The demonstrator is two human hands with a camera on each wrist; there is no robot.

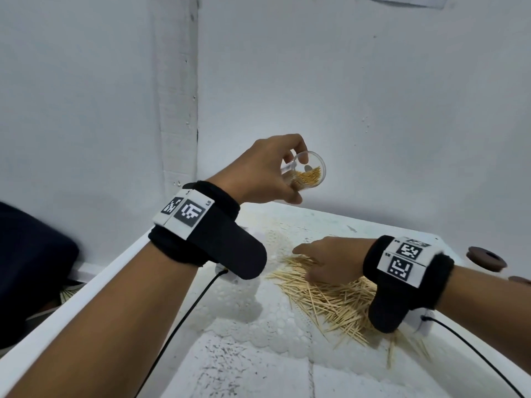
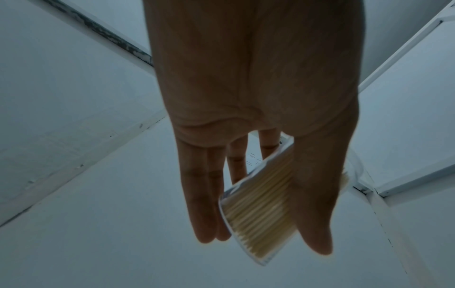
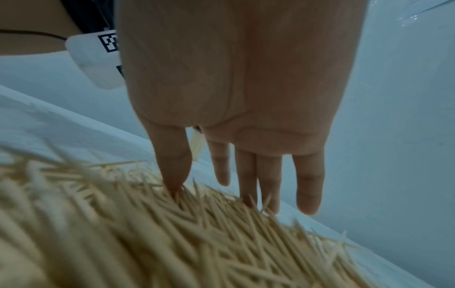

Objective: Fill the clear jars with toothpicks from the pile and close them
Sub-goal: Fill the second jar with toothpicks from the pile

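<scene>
Clear plastic jar, partly filled with pale wooden toothpicks, gripped between thumb and fingers of the left hand, tilted, lidless mouth facing the camera, raised above the white foam tabletop. Right hand lower, palm down, fingers spread and nearly straight, tips pressed into the loose pile of pale wooden toothpicks; holds nothing. Two round brown lids lie beyond the right wrist.
</scene>
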